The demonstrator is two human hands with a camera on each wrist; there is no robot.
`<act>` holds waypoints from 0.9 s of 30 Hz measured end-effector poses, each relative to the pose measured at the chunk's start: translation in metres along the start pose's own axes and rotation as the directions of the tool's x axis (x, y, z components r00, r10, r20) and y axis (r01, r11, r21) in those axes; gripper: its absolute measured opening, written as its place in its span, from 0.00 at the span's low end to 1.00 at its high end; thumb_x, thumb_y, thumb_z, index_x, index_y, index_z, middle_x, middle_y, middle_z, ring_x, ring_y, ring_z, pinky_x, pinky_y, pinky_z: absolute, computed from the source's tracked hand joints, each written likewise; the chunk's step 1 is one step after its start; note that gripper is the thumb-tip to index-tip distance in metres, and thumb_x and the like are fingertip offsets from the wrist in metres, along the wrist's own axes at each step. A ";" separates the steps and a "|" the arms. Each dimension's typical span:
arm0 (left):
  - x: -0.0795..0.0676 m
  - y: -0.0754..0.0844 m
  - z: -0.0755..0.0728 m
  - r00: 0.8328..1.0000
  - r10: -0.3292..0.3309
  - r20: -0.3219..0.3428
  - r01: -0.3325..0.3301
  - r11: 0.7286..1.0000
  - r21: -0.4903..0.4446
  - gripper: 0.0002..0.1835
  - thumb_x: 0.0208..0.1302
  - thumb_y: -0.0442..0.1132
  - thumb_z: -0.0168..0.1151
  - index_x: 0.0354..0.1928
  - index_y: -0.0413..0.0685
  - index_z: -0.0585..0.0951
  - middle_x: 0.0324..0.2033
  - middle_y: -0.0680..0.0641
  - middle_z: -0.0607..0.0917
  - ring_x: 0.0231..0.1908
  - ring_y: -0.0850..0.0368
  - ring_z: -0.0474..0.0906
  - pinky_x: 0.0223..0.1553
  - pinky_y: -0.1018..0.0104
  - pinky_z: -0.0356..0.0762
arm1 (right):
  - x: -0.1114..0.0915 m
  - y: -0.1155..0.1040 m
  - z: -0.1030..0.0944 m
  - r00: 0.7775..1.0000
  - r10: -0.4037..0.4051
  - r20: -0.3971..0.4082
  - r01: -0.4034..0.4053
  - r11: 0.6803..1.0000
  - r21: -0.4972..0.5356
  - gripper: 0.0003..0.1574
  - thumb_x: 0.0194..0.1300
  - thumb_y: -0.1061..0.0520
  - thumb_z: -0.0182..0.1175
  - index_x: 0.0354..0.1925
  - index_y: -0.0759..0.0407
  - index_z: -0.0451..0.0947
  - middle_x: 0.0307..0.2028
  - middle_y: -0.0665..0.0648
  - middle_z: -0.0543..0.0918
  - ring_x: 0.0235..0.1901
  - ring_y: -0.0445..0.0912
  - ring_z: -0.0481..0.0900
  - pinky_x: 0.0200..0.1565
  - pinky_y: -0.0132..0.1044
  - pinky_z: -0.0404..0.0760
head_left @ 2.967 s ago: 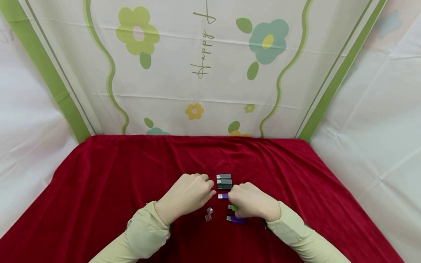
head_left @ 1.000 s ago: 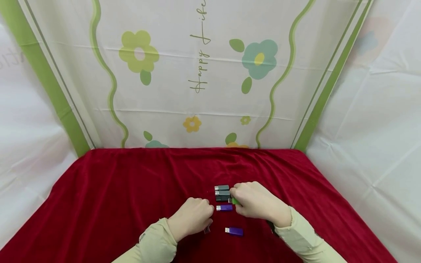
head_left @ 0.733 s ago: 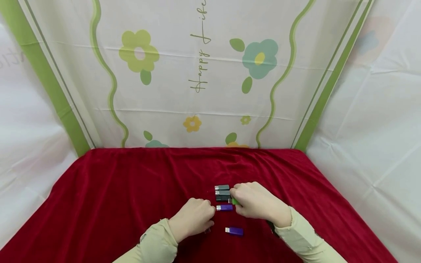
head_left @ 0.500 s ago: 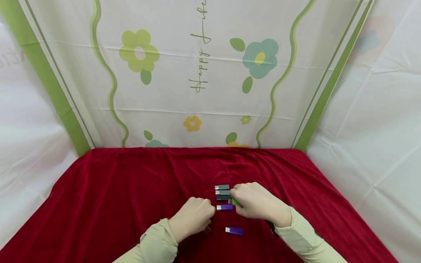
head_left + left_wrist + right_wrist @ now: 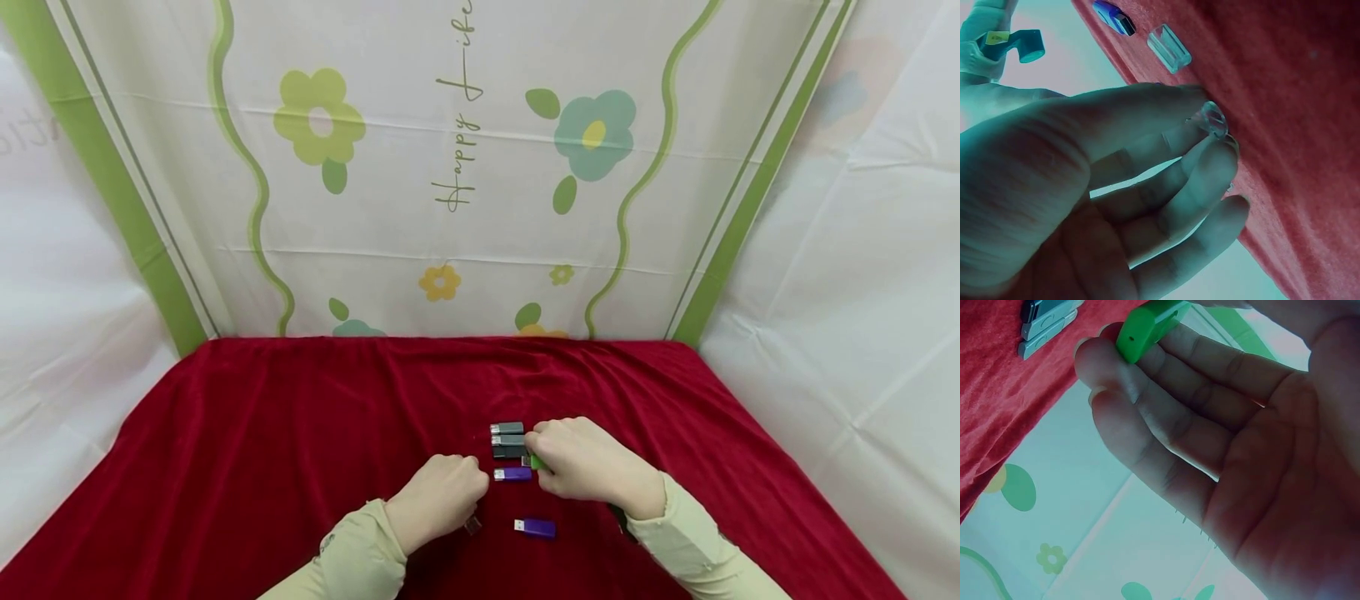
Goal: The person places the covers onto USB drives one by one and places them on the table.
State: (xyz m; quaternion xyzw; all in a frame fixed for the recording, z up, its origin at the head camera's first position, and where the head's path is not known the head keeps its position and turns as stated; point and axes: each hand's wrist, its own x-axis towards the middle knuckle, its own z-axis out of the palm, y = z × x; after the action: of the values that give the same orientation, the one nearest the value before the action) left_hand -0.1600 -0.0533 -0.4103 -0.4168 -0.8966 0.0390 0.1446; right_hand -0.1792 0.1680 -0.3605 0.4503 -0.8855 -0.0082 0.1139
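My left hand pinches a small clear plastic cap between thumb and fingertips; in the head view the hand hides that cap. A second clear cap lies on the cloth just below the same hand. Between thumb and fingers, my right hand grips a green USB stick, its metal plug pointing left. Right of the left hand lies a purple USB stick with a cap over its plug. Nearer to me is another purple USB stick, its plug bare.
Beyond the hands, two grey USB sticks and a black USB stick lie side by side on the red cloth. A white curtain with printed flowers closes off the table's far edge.
The green USB stick has moved away from me with my right hand, toward the dark sticks. My left hand has taken one of the two clear caps off the cloth. The head view has tilted up.
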 end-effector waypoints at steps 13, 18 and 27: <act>0.005 -0.013 -0.002 0.996 -0.035 -0.080 0.024 0.991 -0.130 0.10 0.50 0.31 0.64 0.22 0.47 0.72 0.17 0.53 0.69 0.16 0.65 0.66 0.16 0.74 0.66 | 0.000 0.001 -0.006 0.999 -0.008 -0.041 0.009 1.000 0.015 0.19 0.45 0.64 0.65 0.20 0.51 0.63 0.19 0.43 0.61 0.17 0.37 0.57 0.18 0.29 0.59; 0.006 -0.029 -0.021 0.970 -0.046 -0.238 0.004 0.985 -0.175 0.08 0.53 0.32 0.65 0.27 0.47 0.74 0.23 0.54 0.69 0.21 0.65 0.63 0.21 0.78 0.66 | 0.002 0.003 -0.008 0.992 -0.021 -0.122 0.022 1.000 0.002 0.18 0.46 0.63 0.67 0.22 0.51 0.64 0.20 0.43 0.61 0.18 0.36 0.58 0.19 0.27 0.60; 0.009 -0.034 -0.035 0.897 0.008 -0.443 -0.101 0.977 -0.188 0.07 0.62 0.34 0.67 0.41 0.42 0.82 0.35 0.51 0.75 0.29 0.64 0.70 0.28 0.80 0.72 | 0.002 0.009 -0.015 0.958 -0.057 -0.282 0.066 0.998 0.022 0.12 0.50 0.62 0.69 0.32 0.55 0.75 0.26 0.45 0.68 0.21 0.36 0.63 0.21 0.25 0.66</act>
State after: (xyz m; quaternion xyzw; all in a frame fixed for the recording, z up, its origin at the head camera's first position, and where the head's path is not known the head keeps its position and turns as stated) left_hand -0.1803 -0.0704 -0.3679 -0.4526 -0.8278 -0.1453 0.2980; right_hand -0.1845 0.1726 -0.3448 0.4759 -0.8459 0.0662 0.2314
